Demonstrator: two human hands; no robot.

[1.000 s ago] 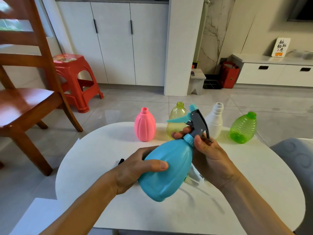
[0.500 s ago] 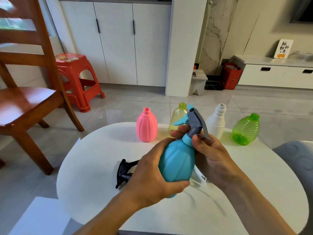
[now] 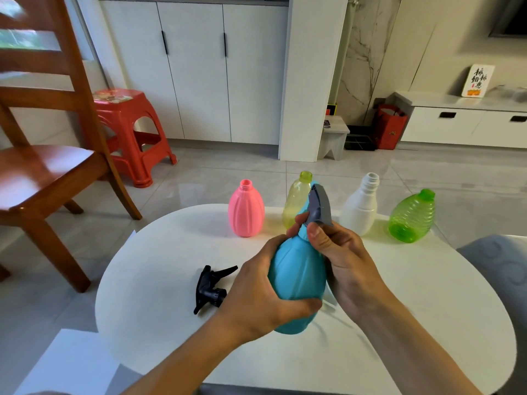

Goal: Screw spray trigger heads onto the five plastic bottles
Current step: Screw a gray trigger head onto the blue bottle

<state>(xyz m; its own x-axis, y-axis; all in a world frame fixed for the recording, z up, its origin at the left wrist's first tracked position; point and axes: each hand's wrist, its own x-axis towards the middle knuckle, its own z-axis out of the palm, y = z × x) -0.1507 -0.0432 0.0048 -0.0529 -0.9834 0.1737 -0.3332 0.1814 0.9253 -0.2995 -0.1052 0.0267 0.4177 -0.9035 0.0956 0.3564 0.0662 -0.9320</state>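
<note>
Four bottles at table's [image 3: 148,280] far edge, necks bare: pink [image 3: 245,213], yellow [image 3: 295,202], white [image 3: 360,208], green [image 3: 412,216]. Left hand [image 3: 256,295] wraps blue bottle [image 3: 298,276] above table; right hand [image 3: 346,263] fingers pinch grey trigger head [image 3: 320,208] collar. Black head [image 3: 211,287] lies loose. First fitting underway.

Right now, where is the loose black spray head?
In the head view the black spray head lies on the white table, left of the blue bottle and just beyond the left hand, nearer than the pink bottle.
</note>
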